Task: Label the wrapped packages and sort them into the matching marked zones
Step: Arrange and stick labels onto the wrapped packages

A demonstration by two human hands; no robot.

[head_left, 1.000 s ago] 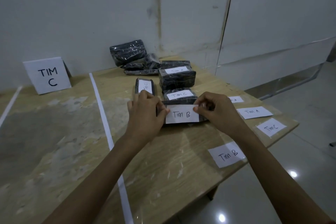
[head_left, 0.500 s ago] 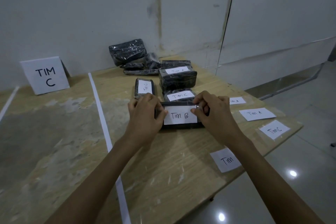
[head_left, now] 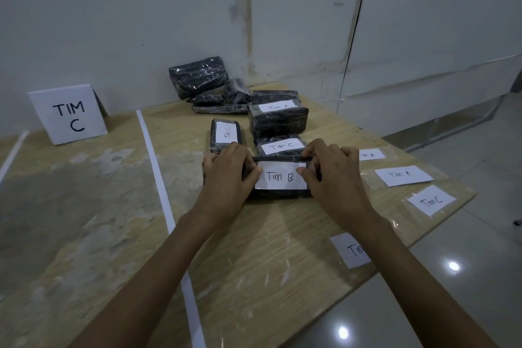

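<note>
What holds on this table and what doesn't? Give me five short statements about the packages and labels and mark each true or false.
1. Both the left hand and the right hand hold the Tim B package. True.
2. The standing sign reads TIM A. False: it reads TIM C.
3. The Tim A package lies beyond the Tim B package. True.
4. The loose labels lie left of the white tape line. False: they lie right of it, past the right hand.
5. Every package carries a label. False: the back pile shows none.
</note>
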